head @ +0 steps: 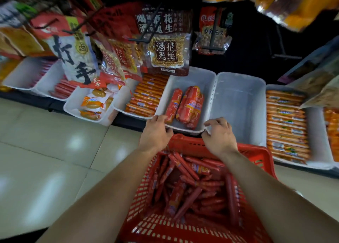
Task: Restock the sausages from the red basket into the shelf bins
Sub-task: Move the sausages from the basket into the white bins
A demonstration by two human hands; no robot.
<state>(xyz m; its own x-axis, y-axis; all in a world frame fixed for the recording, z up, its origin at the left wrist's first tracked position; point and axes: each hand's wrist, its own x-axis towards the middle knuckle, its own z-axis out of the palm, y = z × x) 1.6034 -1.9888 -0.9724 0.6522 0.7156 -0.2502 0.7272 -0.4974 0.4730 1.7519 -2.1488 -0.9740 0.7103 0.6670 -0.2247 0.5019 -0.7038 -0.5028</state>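
While slim glossy sausages (185, 193) fill the slotted red basket (256, 151), fatter sausages (189, 105) lie in a smooth white bin (201, 81). The left hand (156, 131) and right hand (219, 135) each close their grip on its front rim.

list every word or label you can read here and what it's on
"酒鬼花生": label on the hanging peanut bag
"花生": that bag's header
"卤", "手": white hanging bag
Too blurred to read: wrappers of the sausages in the white bin, and the other packets
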